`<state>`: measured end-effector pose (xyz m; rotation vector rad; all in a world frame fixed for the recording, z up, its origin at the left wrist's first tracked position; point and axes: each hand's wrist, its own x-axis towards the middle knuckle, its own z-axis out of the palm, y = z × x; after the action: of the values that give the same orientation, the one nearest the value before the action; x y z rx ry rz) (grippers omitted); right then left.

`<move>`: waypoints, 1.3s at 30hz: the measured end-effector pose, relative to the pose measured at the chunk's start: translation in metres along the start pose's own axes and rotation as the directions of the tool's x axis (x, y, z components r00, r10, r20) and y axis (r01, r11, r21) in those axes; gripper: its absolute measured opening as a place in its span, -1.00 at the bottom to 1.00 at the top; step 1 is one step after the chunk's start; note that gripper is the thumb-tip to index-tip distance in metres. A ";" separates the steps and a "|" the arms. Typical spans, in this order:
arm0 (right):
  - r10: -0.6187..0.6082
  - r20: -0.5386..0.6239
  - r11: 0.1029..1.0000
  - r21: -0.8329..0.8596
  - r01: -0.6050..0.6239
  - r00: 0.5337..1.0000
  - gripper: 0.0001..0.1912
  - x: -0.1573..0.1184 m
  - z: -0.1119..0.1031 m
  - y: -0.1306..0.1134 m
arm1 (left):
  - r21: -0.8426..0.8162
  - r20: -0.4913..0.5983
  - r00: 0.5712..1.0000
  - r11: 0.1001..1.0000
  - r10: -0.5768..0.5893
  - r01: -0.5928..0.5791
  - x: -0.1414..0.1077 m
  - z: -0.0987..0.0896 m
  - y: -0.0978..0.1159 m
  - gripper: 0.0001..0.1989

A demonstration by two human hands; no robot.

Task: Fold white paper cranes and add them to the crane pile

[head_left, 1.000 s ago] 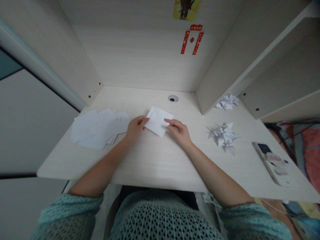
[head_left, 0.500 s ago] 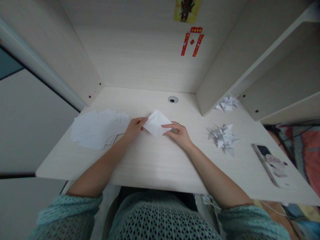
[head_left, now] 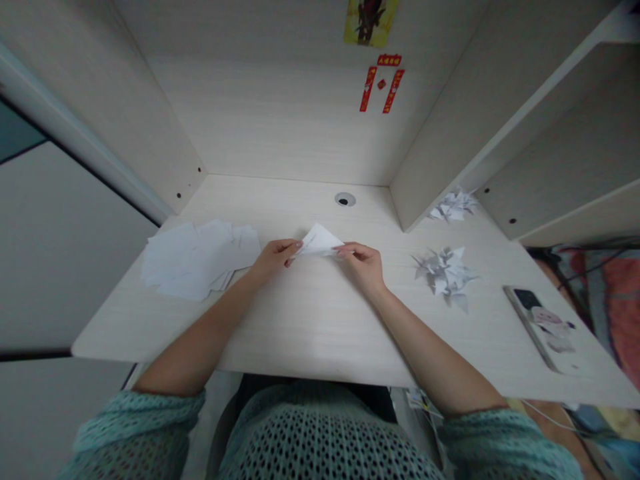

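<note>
White paper in work: folded white paper sheet (head_left: 319,241), triangular in outline, at centre frame between the two hands; contact with the desk cannot be determined.
Left hand: left hand (head_left: 274,260) closed in a pinch, gripping the sheet's left corner between thumb and fingers.
Right hand: right hand (head_left: 363,267) closed in a pinch, gripping the sheet's right end between thumb and fingers.
Left of hands: loose white paper squares (head_left: 195,260) in an overlapping pile, just beside the left hand.
Right of hands: two folded paper figures, white with grey shading, lie apart. Nearer figure (head_left: 445,277) at centre right; farther figure (head_left: 454,205) beside the shelf panel (head_left: 440,140).
Far right: phone (head_left: 539,327) in a printed case, lying near the desk edge; no brand is legible.
Work surface: pale wood-grain desk (head_left: 310,330), with a round cable grommet (head_left: 344,199) at upper centre.
Upper wall: yellow poster (head_left: 371,23) above red paper strips (head_left: 381,83); their small gold characters are too small to read.
Lower frame: teal mesh sweater (head_left: 320,447) covers the person's torso and forearm ends.
</note>
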<state>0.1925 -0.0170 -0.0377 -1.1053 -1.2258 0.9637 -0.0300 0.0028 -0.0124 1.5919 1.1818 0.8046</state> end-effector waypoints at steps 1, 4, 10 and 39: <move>0.020 -0.015 1.000 -0.017 -0.021 1.000 -0.90 -0.001 0.000 -0.001 | -0.013 0.003 1.000 1.000 -0.005 0.005 0.000 0.000 0.000 -0.62; 0.046 -0.095 0.996 -0.068 -0.053 0.994 -0.83 -0.004 0.001 -0.004 | -0.014 0.016 1.000 1.000 -0.013 0.013 -0.001 0.001 0.001 -0.62; -0.053 -0.197 0.988 -0.151 0.024 0.979 -0.78 -0.008 0.001 -0.014 | 0.039 0.062 0.994 0.995 -0.094 0.092 0.000 0.002 0.004 -0.73; -0.084 0.054 0.983 -0.156 0.091 0.995 -0.74 -0.021 0.011 -0.016 | -0.282 -0.208 0.968 0.956 -0.139 0.077 -0.016 0.033 0.012 -0.53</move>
<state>0.1787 -0.0391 -0.0269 -1.1479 -1.3973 0.8408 -0.0018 -0.0237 -0.0112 1.2237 1.2467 1.0485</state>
